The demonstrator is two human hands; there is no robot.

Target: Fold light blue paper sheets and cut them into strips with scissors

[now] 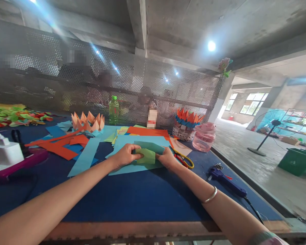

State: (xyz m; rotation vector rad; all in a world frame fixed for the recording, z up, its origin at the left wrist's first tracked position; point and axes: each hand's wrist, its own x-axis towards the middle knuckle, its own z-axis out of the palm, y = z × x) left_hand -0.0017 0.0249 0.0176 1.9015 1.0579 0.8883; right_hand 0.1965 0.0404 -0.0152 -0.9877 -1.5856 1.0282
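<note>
My left hand [124,156] pinches the left side of a small green paper piece [146,157], thumb on its near face. At the other side, my right hand [167,158] has its fingers closed on the right end of a blue paper piece [153,146], which stands just behind the green one. Whether the two papers are joined cannot be made out. Both are held above a stack of light blue paper sheets [123,143]. Scissors with yellow and red handles [185,159] lie just right of my right hand, partly hidden by it.
Folded paper crowns [88,121] and blue and orange strips [81,153] lie left. A green bottle [114,110] stands behind; a pink jug [204,136] and a glue gun [226,181] are right. A purple power strip [35,160] with a charger sits far left. Perforated panel [132,81] behind.
</note>
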